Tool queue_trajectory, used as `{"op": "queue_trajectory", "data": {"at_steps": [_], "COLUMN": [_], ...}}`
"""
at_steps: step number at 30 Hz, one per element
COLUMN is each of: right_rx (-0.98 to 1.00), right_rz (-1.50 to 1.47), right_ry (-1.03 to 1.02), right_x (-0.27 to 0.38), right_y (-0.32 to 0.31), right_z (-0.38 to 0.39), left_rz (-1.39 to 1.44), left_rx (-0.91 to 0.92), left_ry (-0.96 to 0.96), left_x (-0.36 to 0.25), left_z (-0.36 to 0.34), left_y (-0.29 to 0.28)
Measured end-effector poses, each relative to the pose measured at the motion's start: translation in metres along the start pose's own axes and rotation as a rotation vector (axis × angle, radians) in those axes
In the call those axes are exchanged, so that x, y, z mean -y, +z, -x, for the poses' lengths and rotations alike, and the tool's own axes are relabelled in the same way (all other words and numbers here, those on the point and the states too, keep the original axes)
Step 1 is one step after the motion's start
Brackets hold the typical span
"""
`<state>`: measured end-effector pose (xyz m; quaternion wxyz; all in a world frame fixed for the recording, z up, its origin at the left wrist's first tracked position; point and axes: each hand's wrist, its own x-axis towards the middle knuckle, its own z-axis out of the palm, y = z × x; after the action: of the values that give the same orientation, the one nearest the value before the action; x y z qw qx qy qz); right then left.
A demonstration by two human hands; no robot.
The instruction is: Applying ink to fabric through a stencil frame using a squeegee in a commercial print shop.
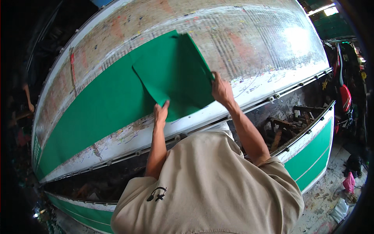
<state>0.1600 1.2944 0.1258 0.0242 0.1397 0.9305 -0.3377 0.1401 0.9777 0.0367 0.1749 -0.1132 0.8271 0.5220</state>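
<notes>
A long sheet of green cloth (97,93) lies along the stained worktop (249,46) in front of me. Its right end is lifted and folded back as a panel (183,70). My left hand (161,111) pinches the near corner of this panel between thumb and fingers. Farther right, my right hand (222,89) grips the panel's right edge, fingers curled round it. Between the two hands the cloth sags and bends. Part of the sheet under the folded panel is hidden.
A metal rail (270,98) with round knobs runs along the worktop's near edge. Close to me on the right stands another table (307,134) with green cloth on its sloping side. A pink bag (349,182) and a white bag (339,210) lie on the floor at right.
</notes>
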Motion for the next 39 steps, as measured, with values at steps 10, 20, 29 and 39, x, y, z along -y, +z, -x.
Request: {"op": "queue_trajectory", "data": {"at_steps": [10,20,29,39], "right_rx": [0.022,0.243,0.302,0.317], "right_rz": [0.033,0.165,0.238,0.403], "right_ry": [0.225,0.153,0.130,0.124], "right_x": [-0.172,-0.207,-0.209,-0.195], "right_y": [-0.112,-0.112,-0.118,-0.110], "right_z": [-0.142,-0.150,-0.155,-0.155], "left_rz": [-0.480,-0.636,-0.605,-0.529], "left_rx": [-0.294,-0.253,-0.271,-0.293], "left_ry": [0.030,-0.082,-0.012,0.044], "left_x": [-0.132,-0.116,-0.120,-0.133], "left_z": [-0.110,-0.100,-0.091,-0.070], "left_y": [0.164,0.159,0.169,0.179]}}
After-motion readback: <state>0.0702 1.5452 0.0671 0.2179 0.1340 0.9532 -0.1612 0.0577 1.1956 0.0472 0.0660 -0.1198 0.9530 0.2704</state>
